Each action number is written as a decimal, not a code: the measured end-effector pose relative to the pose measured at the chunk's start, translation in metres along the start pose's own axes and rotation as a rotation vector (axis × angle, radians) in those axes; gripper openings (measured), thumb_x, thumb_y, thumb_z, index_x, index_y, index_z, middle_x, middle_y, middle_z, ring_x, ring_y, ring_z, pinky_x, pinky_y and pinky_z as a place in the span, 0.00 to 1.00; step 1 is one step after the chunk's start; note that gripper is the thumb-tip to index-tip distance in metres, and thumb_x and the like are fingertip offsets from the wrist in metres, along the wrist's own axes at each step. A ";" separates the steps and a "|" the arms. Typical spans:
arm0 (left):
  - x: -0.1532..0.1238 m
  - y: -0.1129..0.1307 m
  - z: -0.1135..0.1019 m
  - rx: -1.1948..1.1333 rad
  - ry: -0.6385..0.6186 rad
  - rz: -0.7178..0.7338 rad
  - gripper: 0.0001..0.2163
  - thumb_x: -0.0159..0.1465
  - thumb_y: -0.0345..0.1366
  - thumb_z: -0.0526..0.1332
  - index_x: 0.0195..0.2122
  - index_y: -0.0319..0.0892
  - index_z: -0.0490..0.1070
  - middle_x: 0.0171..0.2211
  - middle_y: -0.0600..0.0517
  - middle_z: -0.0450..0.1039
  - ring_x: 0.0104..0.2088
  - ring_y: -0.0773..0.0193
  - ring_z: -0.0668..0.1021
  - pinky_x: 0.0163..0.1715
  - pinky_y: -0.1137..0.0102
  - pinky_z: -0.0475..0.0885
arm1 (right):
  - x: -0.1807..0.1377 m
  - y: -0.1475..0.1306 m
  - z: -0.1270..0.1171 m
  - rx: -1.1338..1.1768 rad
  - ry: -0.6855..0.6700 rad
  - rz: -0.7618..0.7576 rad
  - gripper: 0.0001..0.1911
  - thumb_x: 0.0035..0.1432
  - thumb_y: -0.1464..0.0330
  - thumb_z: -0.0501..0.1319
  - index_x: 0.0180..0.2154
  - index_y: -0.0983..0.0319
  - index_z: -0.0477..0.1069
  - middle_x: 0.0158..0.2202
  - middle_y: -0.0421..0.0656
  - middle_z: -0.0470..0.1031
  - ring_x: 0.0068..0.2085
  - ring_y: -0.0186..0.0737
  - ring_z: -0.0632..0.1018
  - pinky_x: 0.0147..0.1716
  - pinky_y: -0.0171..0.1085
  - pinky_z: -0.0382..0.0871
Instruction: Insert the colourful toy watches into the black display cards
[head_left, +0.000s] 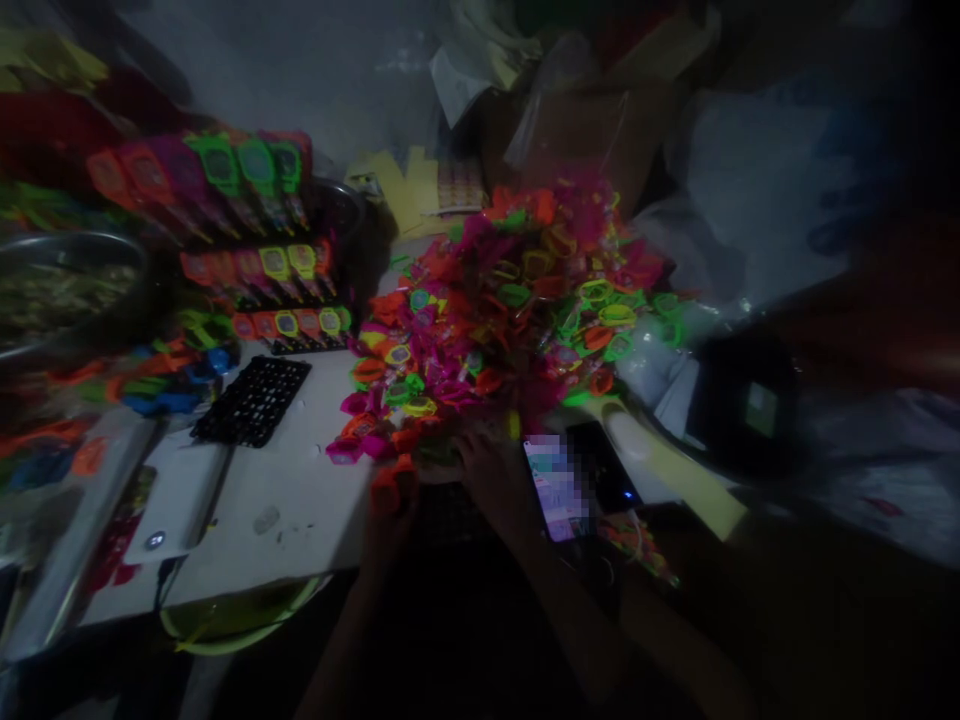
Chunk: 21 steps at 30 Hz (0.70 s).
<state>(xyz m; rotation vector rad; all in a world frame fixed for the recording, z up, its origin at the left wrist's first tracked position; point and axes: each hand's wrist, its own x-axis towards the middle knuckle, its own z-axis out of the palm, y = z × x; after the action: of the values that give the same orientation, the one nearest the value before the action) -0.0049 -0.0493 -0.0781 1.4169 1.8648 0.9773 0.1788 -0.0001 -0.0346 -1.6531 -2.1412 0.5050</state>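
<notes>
A big heap of neon toy watches (517, 310) in pink, orange, green and yellow lies on a white table (292, 510). My left hand (391, 505) is at the heap's near edge, its fingers closed round an orange toy watch (394, 482). My right hand (487, 462) rests just to the right, with its fingers pushed into the heap's front edge. The picture is dark and those fingers are hidden among the watches. A lit phone (559, 488) lies right beside my right wrist.
A black grid tray (253, 400) lies left of the heap. Rows of carded watches (225, 170) stand at the back left beside a metal bowl (67, 280). A yellow strip (694, 485) and a dark round object (742, 400) are on the right, a green basin (240, 615) below the table.
</notes>
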 end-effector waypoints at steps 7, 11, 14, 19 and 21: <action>-0.005 -0.009 -0.007 0.034 -0.006 -0.022 0.24 0.53 0.50 0.58 0.45 0.39 0.71 0.43 0.43 0.77 0.44 0.50 0.78 0.43 0.60 0.73 | -0.006 -0.006 -0.013 0.098 0.025 0.118 0.13 0.58 0.70 0.59 0.46 0.65 0.72 0.40 0.49 0.77 0.42 0.44 0.77 0.43 0.40 0.71; -0.007 -0.009 -0.010 0.046 -0.006 -0.029 0.22 0.54 0.51 0.56 0.43 0.40 0.72 0.44 0.44 0.77 0.45 0.51 0.77 0.42 0.61 0.73 | -0.021 -0.020 -0.006 0.572 0.028 0.224 0.13 0.57 0.63 0.59 0.41 0.64 0.73 0.29 0.43 0.79 0.32 0.41 0.79 0.33 0.36 0.72; -0.008 -0.009 -0.010 0.052 -0.008 -0.034 0.22 0.54 0.51 0.55 0.41 0.40 0.74 0.42 0.43 0.78 0.44 0.50 0.77 0.41 0.61 0.74 | -0.029 -0.024 0.014 0.856 -0.004 0.199 0.14 0.53 0.61 0.61 0.39 0.63 0.75 0.37 0.45 0.80 0.40 0.43 0.79 0.41 0.39 0.72; -0.007 -0.004 -0.012 0.052 -0.034 -0.028 0.23 0.53 0.52 0.55 0.39 0.39 0.75 0.39 0.43 0.78 0.40 0.51 0.78 0.37 0.62 0.74 | -0.035 -0.022 0.031 0.910 -0.101 0.246 0.12 0.50 0.63 0.63 0.35 0.63 0.77 0.34 0.43 0.81 0.38 0.44 0.79 0.41 0.41 0.72; -0.007 0.000 -0.013 0.048 -0.049 -0.021 0.23 0.53 0.52 0.55 0.39 0.39 0.75 0.38 0.43 0.78 0.38 0.52 0.79 0.36 0.63 0.75 | -0.036 -0.023 0.028 0.874 -0.155 0.245 0.09 0.50 0.66 0.62 0.33 0.63 0.77 0.32 0.42 0.81 0.37 0.44 0.79 0.39 0.40 0.72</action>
<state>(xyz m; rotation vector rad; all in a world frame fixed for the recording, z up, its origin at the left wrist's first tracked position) -0.0133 -0.0588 -0.0709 1.4339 1.8749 0.8859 0.1538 -0.0419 -0.0498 -1.3590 -1.4364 1.4291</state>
